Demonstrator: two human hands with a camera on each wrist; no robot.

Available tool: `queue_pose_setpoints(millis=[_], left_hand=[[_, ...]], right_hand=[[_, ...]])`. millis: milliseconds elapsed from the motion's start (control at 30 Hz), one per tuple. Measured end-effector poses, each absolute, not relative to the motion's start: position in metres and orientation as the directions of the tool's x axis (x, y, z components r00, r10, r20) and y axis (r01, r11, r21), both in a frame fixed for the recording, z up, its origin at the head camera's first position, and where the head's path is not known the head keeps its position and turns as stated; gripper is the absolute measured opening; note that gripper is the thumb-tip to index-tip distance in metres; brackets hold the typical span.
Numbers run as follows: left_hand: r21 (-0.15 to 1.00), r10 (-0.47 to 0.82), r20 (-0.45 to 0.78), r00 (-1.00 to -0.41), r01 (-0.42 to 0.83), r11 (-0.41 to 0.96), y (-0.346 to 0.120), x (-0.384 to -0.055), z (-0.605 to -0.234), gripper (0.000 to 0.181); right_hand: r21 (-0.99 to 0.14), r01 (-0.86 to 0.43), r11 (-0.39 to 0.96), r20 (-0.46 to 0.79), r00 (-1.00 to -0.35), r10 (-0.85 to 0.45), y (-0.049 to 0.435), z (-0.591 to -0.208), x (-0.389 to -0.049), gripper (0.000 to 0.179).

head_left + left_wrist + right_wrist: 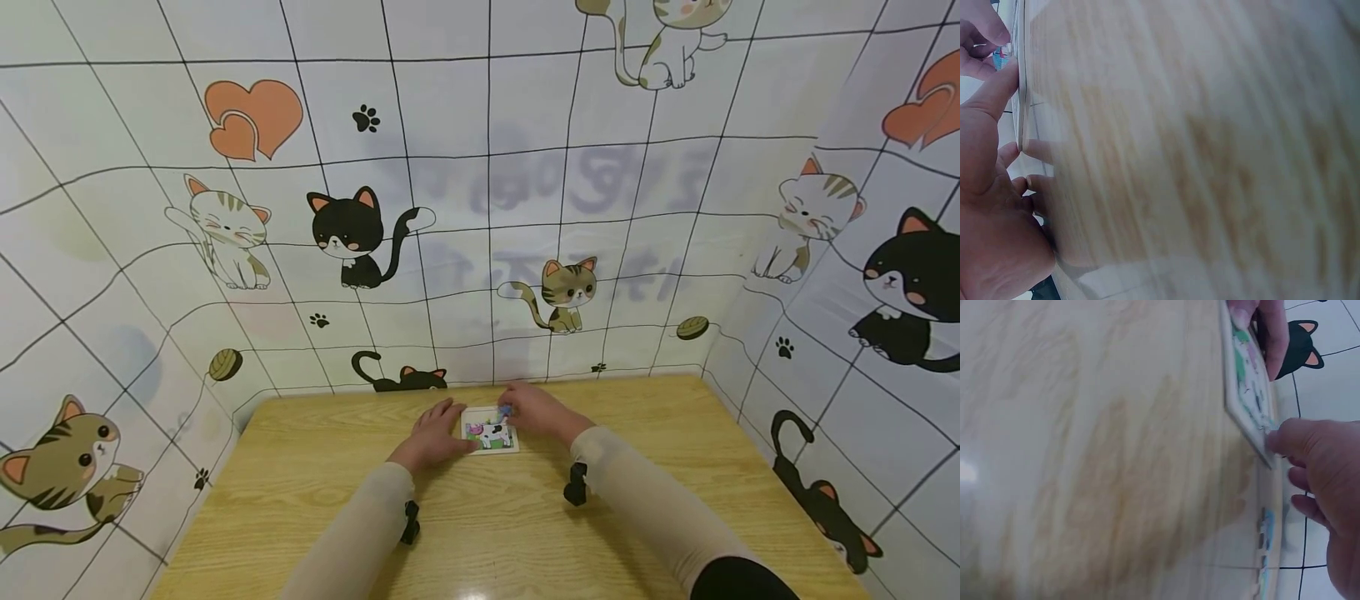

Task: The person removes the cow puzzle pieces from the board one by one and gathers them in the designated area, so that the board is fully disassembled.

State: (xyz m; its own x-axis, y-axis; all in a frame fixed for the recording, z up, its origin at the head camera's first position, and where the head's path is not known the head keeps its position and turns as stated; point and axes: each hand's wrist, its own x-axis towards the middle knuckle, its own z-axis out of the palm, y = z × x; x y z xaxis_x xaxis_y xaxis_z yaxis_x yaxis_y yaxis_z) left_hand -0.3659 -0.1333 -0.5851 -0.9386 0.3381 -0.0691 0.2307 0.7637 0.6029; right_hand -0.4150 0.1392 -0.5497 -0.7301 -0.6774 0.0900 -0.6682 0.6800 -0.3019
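Note:
A small cow jigsaw puzzle [487, 435] in a white frame lies flat near the table's far edge. My left hand [433, 435] rests at its left side, fingers straight and pointing away. The left thumb [999, 87] presses on the near left part of the board. At the upper right corner, my right hand [536, 410] pinches a small blue puzzle piece [505, 411] between thumb and fingertips. In the right wrist view the right thumb tip [1280, 440] is right at the board's corner, and the fingers below it are curled.
Several loose coloured pieces [1265, 531] lie on the wooden table [480, 517] beyond the right hand, hidden from the head view. A white cloth wall [450, 183] with printed cats and grid lines closes off the back and both sides.

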Motion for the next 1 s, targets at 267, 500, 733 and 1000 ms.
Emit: queue_pose_setpoints(millis=[267, 500, 733, 1000], left_hand=[[0.598, 0.317, -0.099, -0.943, 0.199, 0.777, -0.131, -0.370, -0.588, 0.090], [0.608, 0.322, -0.077, -0.943, 0.211, 0.765, -0.133, -0.371, -0.592, 0.093], [0.603, 0.337, -0.077, -0.938, 0.225, 0.765, -0.131, -0.360, -0.573, 0.091], [0.601, 0.345, -0.074, -0.936, 0.234, 0.764, -0.132, -0.362, -0.579, 0.090]], right_hand=[[-0.394, -0.645, 0.655, 0.155, -0.749, -0.644, 0.147, -0.550, -0.409, 0.030], [-0.420, -0.636, 0.647, 0.187, -0.758, -0.625, 0.153, -0.546, -0.407, 0.028], [-0.437, -0.641, 0.631, 0.209, -0.755, -0.622, 0.161, -0.540, -0.405, 0.026], [-0.464, -0.637, 0.615, 0.213, -0.755, -0.620, 0.174, -0.532, -0.399, 0.027]])
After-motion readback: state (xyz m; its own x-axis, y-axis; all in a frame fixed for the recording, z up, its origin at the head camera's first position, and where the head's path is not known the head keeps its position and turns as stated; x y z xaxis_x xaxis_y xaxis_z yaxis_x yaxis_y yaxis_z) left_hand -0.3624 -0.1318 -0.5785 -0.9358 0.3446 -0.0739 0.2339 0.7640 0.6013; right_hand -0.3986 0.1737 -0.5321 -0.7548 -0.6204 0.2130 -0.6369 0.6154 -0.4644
